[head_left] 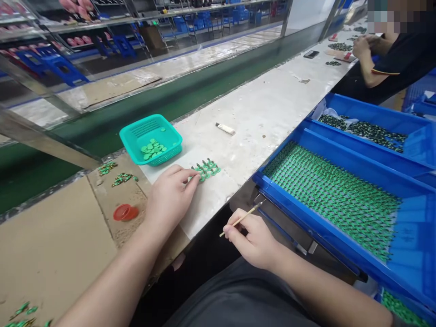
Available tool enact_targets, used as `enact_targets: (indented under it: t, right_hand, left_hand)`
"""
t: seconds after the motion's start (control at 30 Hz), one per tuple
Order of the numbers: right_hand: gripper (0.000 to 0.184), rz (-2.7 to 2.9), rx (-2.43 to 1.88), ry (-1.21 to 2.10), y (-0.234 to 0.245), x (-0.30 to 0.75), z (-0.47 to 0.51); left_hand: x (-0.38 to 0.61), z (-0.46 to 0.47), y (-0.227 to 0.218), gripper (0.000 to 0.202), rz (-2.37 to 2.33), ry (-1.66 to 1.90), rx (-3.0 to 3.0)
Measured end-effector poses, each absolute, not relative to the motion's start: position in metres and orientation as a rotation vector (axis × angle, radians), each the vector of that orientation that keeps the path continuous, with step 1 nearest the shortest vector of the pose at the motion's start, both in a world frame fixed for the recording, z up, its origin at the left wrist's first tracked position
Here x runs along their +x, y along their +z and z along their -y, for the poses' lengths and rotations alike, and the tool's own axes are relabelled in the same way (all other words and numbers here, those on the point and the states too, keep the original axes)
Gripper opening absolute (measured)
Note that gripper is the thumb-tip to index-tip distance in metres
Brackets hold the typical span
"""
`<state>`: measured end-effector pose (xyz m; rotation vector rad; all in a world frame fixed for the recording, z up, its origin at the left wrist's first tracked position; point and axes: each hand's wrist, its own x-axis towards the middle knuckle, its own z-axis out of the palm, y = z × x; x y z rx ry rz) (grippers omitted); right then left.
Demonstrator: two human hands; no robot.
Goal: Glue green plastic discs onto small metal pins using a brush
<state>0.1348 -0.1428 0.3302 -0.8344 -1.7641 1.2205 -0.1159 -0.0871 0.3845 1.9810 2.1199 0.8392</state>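
Note:
My left hand (173,190) is closed in a pinch at the near left end of a group of small green pieces with dark upright tips (207,169) on the white worktop. A small green piece seems to be between its fingertips, mostly hidden by them. In my right hand (254,236) is a thin paintbrush (241,219), held over the gap beside the table's edge with its dark bristles pointing up and right. Beyond my left hand stands a teal basket (175,147) with several flat green discs (154,149) inside.
Small green-and-gold parts (124,178) and a red cup (125,212) are on cardboard at left. A white tube (225,129) lies further up the worktop. To the right, a blue crate (413,236) holds rows of green pieces. A co-worker (384,63) sits at the far right.

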Motion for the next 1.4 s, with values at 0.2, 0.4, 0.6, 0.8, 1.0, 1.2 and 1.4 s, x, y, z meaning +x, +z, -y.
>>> enact_targets:
  t: [0.2, 0.4, 0.6, 0.8, 1.0, 1.2, 1.4]
  right_hand:
    - [0.018, 1.774, -0.828, 1.226, 0.330, 0.139, 0.138]
    - [0.018, 1.773, -0.809, 1.237, 0.328, 0.141, 0.141]
    - [0.018, 1.807, -0.767, 1.249, 0.331, 0.136, 0.143]
    - [0.020, 1.865, -0.753, 1.208, 0.337, 0.133, 0.149]
    - [0.013, 1.912, -0.750, 1.147, 0.341, 0.135, 0.158]
    - [0.016, 1.982, -0.737, 1.348, 0.351, 0.127, 0.168]
    - [0.019, 2.031, -0.705, 1.434, 0.375, 0.100, 0.169]
  left_hand:
    - [-0.112, 0.087, 0.383, 0.034, -2.180, 0.773, 2.005]
    - [-0.166, 0.108, 0.432, 0.051, -2.436, 0.593, 1.869]
    - [-0.213, 0.102, 0.416, 0.021, -2.340, 0.055, 1.919]
    - [-0.215, 0.089, 0.401, 0.036, -2.278, -0.068, 1.906]
    - [-0.194, 0.150, 0.426, 0.034, -1.984, 0.191, 1.932]
    - [-0.188, 0.232, 0.398, 0.044, -1.987, 0.513, 1.826]
    - [-0.165, 0.281, 0.386, 0.046, -2.104, 0.943, 1.495]
